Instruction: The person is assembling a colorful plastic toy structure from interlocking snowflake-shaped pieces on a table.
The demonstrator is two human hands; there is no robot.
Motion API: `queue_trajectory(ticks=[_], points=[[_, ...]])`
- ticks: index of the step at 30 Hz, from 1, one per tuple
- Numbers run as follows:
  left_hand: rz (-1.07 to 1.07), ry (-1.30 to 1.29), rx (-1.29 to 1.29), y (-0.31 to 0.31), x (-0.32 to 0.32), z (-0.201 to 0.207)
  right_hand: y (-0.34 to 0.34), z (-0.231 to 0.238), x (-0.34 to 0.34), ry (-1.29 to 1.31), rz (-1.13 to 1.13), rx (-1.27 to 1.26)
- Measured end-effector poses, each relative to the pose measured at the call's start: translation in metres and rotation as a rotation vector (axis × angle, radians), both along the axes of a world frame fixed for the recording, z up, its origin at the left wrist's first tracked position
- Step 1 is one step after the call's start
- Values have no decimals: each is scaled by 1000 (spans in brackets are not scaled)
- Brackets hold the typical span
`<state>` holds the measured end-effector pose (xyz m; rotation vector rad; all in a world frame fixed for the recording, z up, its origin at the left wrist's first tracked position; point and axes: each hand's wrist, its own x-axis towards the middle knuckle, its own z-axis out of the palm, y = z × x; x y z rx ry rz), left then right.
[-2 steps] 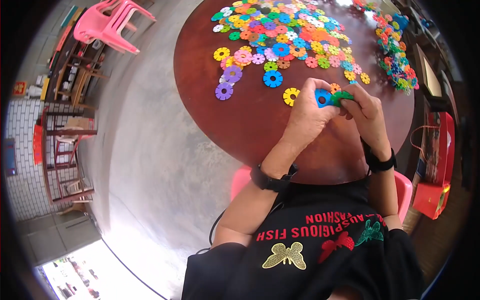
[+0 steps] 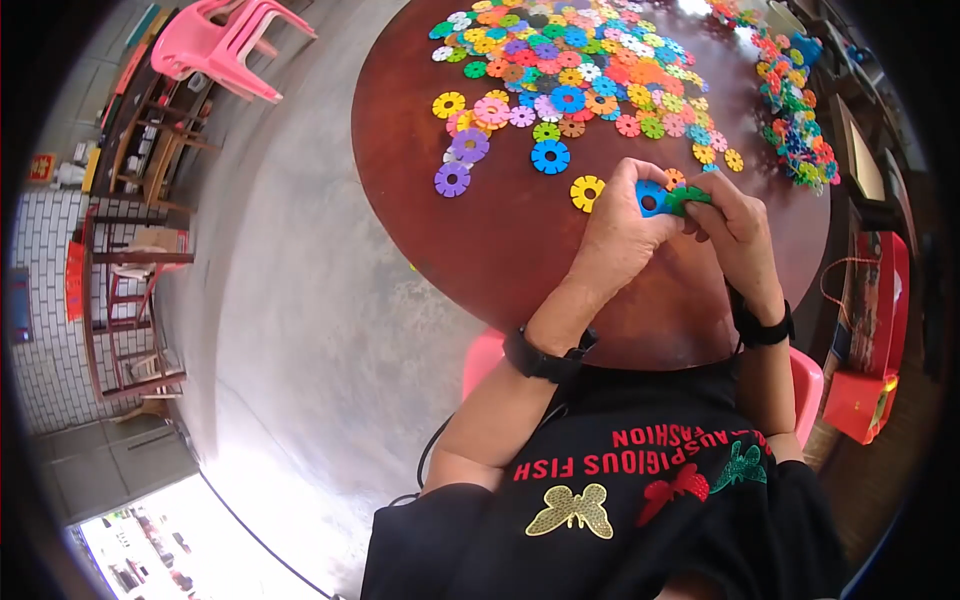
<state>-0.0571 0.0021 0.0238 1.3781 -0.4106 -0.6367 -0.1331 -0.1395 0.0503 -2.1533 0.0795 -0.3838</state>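
Observation:
Over the near part of a round brown table [image 2: 500, 237], my left hand [image 2: 622, 225] pinches a blue notched disc [image 2: 651, 198] with a hole in its middle. My right hand [image 2: 740, 222] grips a green notched disc [image 2: 686, 199] at the blue one's right edge. The two discs meet between my fingertips; whether their slots are joined I cannot make out. A yellow disc [image 2: 586, 193] lies on the table just left of my left hand. Behind my fingers an orange disc [image 2: 675, 178] is partly covered.
A wide pile of many-coloured notched discs [image 2: 570, 70] spreads over the far table. Joined discs form a long cluster [image 2: 795, 110] at the right. Stacked pink chairs [image 2: 215, 45] stand far left. A red paper bag [image 2: 870, 310] is on the right.
The view has shifted very slightly, so the table and discs sit a little further right. Both hands keep the same hold on the blue and green discs.

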Motion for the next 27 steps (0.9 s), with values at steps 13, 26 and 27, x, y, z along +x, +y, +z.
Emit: queue_trajectory(ticks=[13,26,27], points=[[-102,-109,73,4,5,4,4,3,-13,45,11,-195],[-190,-177,170,-1,1,-8,1,5,-21,102,27,-216],[-188,-176,172,-1,1,-8,1,5,-21,109,17,-212]])
